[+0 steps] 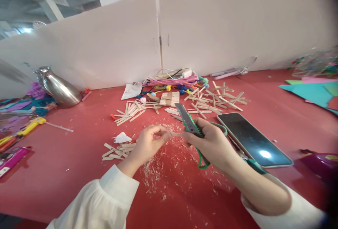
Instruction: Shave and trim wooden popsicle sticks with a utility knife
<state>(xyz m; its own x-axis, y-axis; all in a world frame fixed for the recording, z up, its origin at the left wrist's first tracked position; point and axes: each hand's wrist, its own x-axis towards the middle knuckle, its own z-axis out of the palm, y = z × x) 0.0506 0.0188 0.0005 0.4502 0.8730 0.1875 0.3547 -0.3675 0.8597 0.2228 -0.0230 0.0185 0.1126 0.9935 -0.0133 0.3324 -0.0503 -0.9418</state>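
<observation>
Between my two hands stretches a thin wooden craft stick, lying level above the table. My left hand is closed, pinching its left end between thumb and fingers. My right hand is wrapped round a green utility knife, whose wide blade points up and to the left; the thumb of that hand also meets the right end of the stick. Pale wood shavings are scattered on the red table below. A small pile of craft sticks lies left of my left hand, beside a white tuft.
More craft sticks and a stack of wooden pieces lie beyond my hands. A phone and scissors lie at right. A metal jug and yellow glue gun are at left; coloured paper is far right.
</observation>
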